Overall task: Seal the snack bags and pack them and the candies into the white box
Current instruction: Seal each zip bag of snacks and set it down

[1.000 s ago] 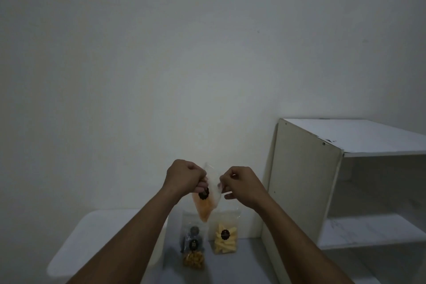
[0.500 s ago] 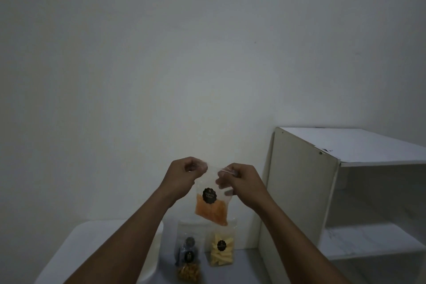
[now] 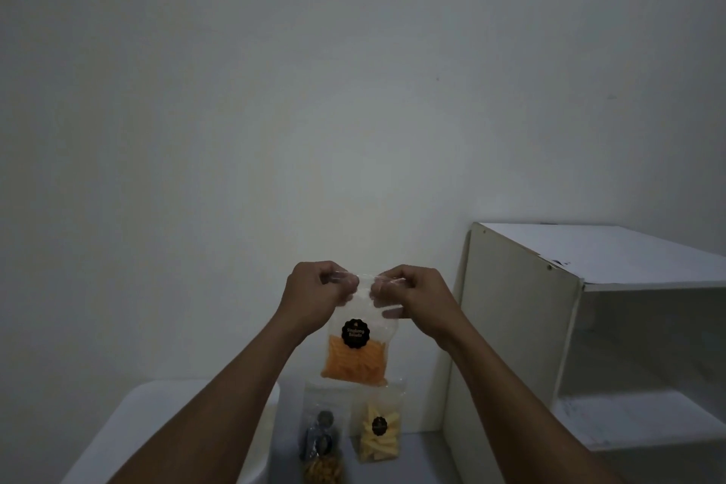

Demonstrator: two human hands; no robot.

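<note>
Both hands, left [image 3: 314, 293] and right [image 3: 412, 293], pinch the top edge of a clear plastic bag of orange snack sticks [image 3: 355, 350], held upright above two other clear snack bags [image 3: 377, 426]

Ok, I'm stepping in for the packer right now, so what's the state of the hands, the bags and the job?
Left hand and right hand each pinch a top corner of the orange snack bag, held up in the air.
Yellow snack bag and dark snack bag stand on the surface below, against the wall.
White box sits at lower left; its inside isn't visible.
Done: nothing visibly packed.
Left: finish sealing, pack bags and candies; no candies in view.
</note>
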